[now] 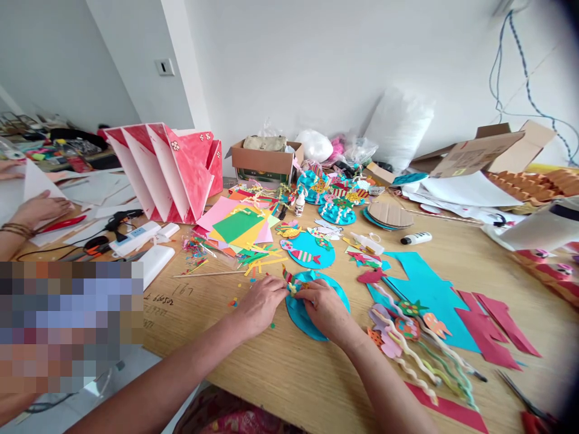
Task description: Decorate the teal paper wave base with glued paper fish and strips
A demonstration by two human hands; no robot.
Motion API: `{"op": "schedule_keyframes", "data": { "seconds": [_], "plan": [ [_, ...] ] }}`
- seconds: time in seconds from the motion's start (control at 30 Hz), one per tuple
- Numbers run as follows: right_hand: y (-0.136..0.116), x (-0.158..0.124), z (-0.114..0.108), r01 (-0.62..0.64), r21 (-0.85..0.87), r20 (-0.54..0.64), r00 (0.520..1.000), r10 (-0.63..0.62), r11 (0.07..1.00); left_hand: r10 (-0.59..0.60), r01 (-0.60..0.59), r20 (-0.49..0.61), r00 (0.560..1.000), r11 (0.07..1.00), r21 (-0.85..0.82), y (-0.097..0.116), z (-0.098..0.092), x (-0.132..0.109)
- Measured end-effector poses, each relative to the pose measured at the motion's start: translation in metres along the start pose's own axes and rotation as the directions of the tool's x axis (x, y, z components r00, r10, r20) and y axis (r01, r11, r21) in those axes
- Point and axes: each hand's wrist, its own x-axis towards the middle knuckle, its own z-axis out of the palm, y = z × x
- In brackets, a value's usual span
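A blue paper disc (337, 296) lies on the wooden table (280, 361) in front of me. Both my hands rest on its near-left part. My left hand (261, 301) pinches a small multicoloured paper fish piece (290, 281) at the disc's left edge. My right hand (323, 306) presses curled fingers on the same piece and on the disc. A second blue disc (312, 251) decorated with paper fish lies just beyond.
Coloured paper sheets (237, 226) and strips lie at left; blue and red cut paper (434, 295), wavy strips (420, 355) and fish cutouts at right. Glue bottles (416, 239), cardboard boxes (266, 158) and a red folded paper structure (172, 169) stand further back. Another person's hand (38, 208) rests at far left.
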Motion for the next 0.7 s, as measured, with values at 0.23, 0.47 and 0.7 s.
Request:
{"op": "schedule_keyframes", "data": {
  "seconds": [0.23,0.47,0.7],
  "plan": [
    [-0.002,-0.009,-0.023,0.038,0.049,-0.075,0.997,-0.034,0.998,-0.039,0.039,0.038,0.998,0.999,0.015,0.006,-0.011,-0.004],
    [0.03,-0.089,-0.077,-0.232,0.071,-0.35,0.905,0.242,0.97,0.085,-0.086,0.109,0.99,0.996,-0.002,0.033,-0.01,0.0],
    [0.065,-0.167,-0.072,-0.611,0.033,-0.26,0.759,0.597,0.791,0.103,-0.103,0.081,0.991,0.995,-0.009,0.053,0.003,0.011]
  ]
}}
